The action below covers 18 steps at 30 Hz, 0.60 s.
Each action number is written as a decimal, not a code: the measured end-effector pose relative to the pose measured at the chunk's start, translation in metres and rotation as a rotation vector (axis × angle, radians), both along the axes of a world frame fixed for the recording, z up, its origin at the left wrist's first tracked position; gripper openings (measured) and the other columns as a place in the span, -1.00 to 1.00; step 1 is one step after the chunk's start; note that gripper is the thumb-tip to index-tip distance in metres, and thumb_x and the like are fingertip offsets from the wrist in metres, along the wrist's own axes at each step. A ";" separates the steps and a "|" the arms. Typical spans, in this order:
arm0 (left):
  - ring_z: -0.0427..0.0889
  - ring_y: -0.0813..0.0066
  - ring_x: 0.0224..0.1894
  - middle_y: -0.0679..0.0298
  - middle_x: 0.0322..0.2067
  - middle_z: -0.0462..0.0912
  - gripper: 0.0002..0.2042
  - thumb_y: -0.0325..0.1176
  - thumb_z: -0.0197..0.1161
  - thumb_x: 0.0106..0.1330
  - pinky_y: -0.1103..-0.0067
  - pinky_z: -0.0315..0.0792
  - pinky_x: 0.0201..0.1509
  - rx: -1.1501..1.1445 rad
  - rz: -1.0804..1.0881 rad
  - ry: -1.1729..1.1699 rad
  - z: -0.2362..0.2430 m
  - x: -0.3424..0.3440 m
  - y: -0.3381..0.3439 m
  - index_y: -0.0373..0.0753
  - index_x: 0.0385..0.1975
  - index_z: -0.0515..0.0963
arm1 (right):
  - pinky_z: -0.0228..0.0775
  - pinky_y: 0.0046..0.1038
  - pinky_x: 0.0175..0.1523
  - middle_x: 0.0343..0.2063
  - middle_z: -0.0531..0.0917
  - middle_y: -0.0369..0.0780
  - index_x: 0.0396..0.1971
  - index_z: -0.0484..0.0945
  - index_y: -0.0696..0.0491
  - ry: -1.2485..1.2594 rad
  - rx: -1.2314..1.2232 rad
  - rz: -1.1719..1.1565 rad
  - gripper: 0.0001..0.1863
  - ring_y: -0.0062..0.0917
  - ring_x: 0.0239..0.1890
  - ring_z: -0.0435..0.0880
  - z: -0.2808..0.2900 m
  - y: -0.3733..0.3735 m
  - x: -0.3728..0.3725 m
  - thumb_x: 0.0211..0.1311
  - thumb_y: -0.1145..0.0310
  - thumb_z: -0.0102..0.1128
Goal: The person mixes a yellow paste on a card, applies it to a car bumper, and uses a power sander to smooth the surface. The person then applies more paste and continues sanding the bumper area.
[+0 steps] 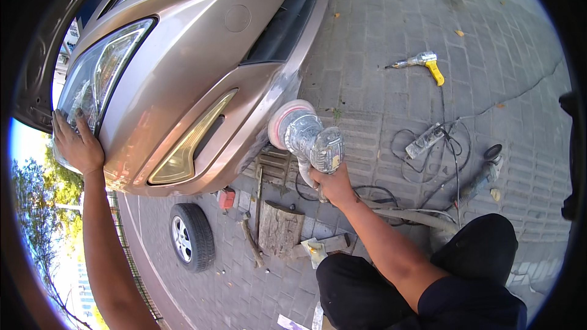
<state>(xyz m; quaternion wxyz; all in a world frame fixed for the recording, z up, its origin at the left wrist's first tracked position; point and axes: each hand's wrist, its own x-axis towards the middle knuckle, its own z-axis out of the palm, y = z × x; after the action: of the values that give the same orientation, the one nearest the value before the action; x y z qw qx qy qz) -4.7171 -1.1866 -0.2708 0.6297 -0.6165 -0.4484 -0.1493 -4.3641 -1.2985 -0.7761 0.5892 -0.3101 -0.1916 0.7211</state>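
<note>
My left hand (79, 142) rests with spread fingers on the headlight (113, 55) of a bronze-coloured car. In my right hand (333, 184) is a dusty orbital sander (304, 131), its round, pink-edged pad (282, 123) facing the lower edge of the front bumper (244, 95). A dull grey, sanded-looking patch (282, 88) runs along that edge. Whether the pad touches the bumper, I cannot tell. Between my two hands lies the long yellowish fog lamp (189, 146) in the bumper.
A heat gun with a yellow handle (431, 68) lies on the grey paving at right. Below it are a power strip (425, 140), tangled cords and another dusty tool (480, 183). A loose wheel (191, 236), a wood block (280, 229) and a stick (252, 238) are near the car.
</note>
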 end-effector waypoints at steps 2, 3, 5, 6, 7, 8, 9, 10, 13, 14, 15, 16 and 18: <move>0.33 -0.13 0.59 -0.15 0.55 0.39 -0.26 0.17 -0.04 0.70 0.10 0.13 0.67 -0.001 -0.009 0.019 0.000 0.000 0.000 -0.38 0.59 0.33 | 0.42 -0.46 -0.50 -0.35 0.76 -0.30 -0.13 0.70 0.16 0.003 -0.014 0.000 -0.78 -0.64 -0.52 0.63 -0.001 -0.002 -0.002 0.24 0.63 0.45; 0.33 -0.13 0.59 -0.15 0.55 0.39 -0.25 0.17 -0.04 0.70 0.10 0.13 0.67 -0.001 -0.014 0.028 0.001 0.000 0.000 -0.38 0.59 0.34 | 0.43 -0.45 -0.49 -0.35 0.76 -0.30 -0.13 0.70 0.15 0.007 -0.007 0.005 -0.78 -0.64 -0.52 0.63 -0.002 -0.003 -0.002 0.24 0.63 0.46; 0.34 -0.13 0.59 -0.15 0.55 0.40 -0.25 0.18 -0.04 0.70 0.10 0.13 0.66 0.010 0.000 0.009 0.000 -0.001 -0.001 -0.37 0.59 0.34 | 0.42 -0.45 -0.49 -0.34 0.76 -0.31 -0.12 0.70 0.15 -0.001 0.001 0.019 -0.77 -0.64 -0.52 0.62 0.002 -0.007 0.001 0.25 0.64 0.46; 0.34 -0.13 0.59 -0.15 0.55 0.40 -0.25 0.18 -0.04 0.70 0.11 0.14 0.66 0.016 0.007 -0.001 -0.002 -0.002 -0.002 -0.37 0.58 0.35 | 0.42 -0.45 -0.49 -0.34 0.76 -0.30 -0.11 0.70 0.15 -0.009 0.008 0.025 -0.77 -0.64 -0.52 0.62 0.005 -0.006 -0.001 0.25 0.64 0.46; 0.34 -0.13 0.58 -0.15 0.55 0.40 -0.26 0.18 -0.04 0.70 0.11 0.14 0.66 0.015 0.004 0.005 0.000 -0.002 -0.002 -0.36 0.59 0.35 | 0.42 -0.45 -0.49 -0.34 0.76 -0.30 -0.11 0.69 0.16 -0.016 0.018 0.026 -0.77 -0.64 -0.52 0.61 0.008 -0.003 -0.001 0.25 0.64 0.45; 0.34 -0.13 0.58 -0.15 0.54 0.40 -0.26 0.18 -0.04 0.70 0.11 0.14 0.66 0.013 0.001 0.011 0.000 -0.003 -0.001 -0.36 0.59 0.34 | 0.42 -0.45 -0.49 -0.35 0.76 -0.30 -0.11 0.69 0.16 0.010 0.016 0.017 -0.76 -0.64 -0.52 0.61 0.006 -0.002 -0.003 0.25 0.64 0.46; 0.34 -0.13 0.58 -0.15 0.54 0.40 -0.26 0.18 -0.04 0.70 0.11 0.14 0.66 0.012 -0.002 0.017 0.001 -0.004 0.000 -0.36 0.59 0.34 | 0.42 -0.44 -0.49 -0.35 0.76 -0.30 -0.10 0.69 0.16 0.037 0.013 0.009 -0.76 -0.64 -0.52 0.62 0.004 -0.002 -0.005 0.24 0.64 0.46; 0.34 -0.13 0.58 -0.15 0.54 0.41 -0.26 0.18 -0.04 0.70 0.11 0.14 0.66 0.010 -0.006 0.016 0.000 -0.003 0.000 -0.36 0.59 0.34 | 0.42 -0.44 -0.50 -0.36 0.76 -0.29 -0.10 0.70 0.16 0.063 0.010 0.003 -0.75 -0.64 -0.52 0.62 0.003 -0.003 -0.007 0.24 0.64 0.46; 0.35 -0.13 0.58 -0.15 0.54 0.41 -0.27 0.17 -0.03 0.71 0.12 0.15 0.66 0.008 -0.009 0.015 0.000 -0.004 -0.001 -0.36 0.59 0.35 | 0.42 -0.44 -0.49 -0.39 0.75 -0.31 -0.13 0.70 0.16 0.002 0.002 0.050 -0.78 -0.64 -0.53 0.63 -0.001 -0.010 -0.004 0.24 0.62 0.46; 0.35 -0.13 0.58 -0.15 0.54 0.41 -0.27 0.16 -0.03 0.70 0.12 0.15 0.66 0.010 -0.005 0.017 0.002 -0.005 -0.001 -0.36 0.59 0.35 | 0.42 -0.45 -0.49 -0.40 0.74 -0.31 -0.14 0.71 0.16 -0.044 -0.001 0.068 -0.79 -0.64 -0.53 0.63 -0.002 -0.010 -0.005 0.24 0.62 0.46; 0.35 -0.13 0.58 -0.15 0.54 0.42 -0.27 0.15 -0.02 0.70 0.12 0.15 0.66 0.012 -0.002 0.020 0.003 -0.006 -0.001 -0.36 0.58 0.35 | 0.42 -0.45 -0.49 -0.41 0.74 -0.32 -0.15 0.71 0.15 -0.091 -0.004 0.086 -0.80 -0.64 -0.53 0.63 -0.002 -0.009 -0.007 0.25 0.61 0.46; 0.35 -0.13 0.58 -0.15 0.54 0.42 -0.28 0.15 -0.02 0.70 0.12 0.15 0.65 0.012 0.000 0.017 0.003 -0.006 0.000 -0.36 0.58 0.35 | 0.42 -0.45 -0.49 -0.42 0.74 -0.33 -0.16 0.72 0.15 -0.111 -0.004 0.080 -0.81 -0.65 -0.53 0.63 -0.002 -0.008 -0.008 0.25 0.60 0.47; 0.36 -0.13 0.57 -0.15 0.54 0.42 -0.28 0.14 -0.01 0.70 0.12 0.15 0.65 0.013 0.002 0.011 0.001 -0.007 0.000 -0.36 0.59 0.35 | 0.41 -0.46 -0.49 -0.44 0.73 -0.34 -0.18 0.72 0.15 -0.124 -0.007 0.051 -0.84 -0.65 -0.53 0.63 -0.002 -0.007 -0.008 0.25 0.58 0.47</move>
<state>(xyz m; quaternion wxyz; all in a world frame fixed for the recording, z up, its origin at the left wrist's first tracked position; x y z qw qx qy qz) -4.7245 -1.1863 -0.2695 0.6363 -0.6126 -0.4447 -0.1484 -4.3724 -1.3053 -0.7778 0.5566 -0.3513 -0.2327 0.7160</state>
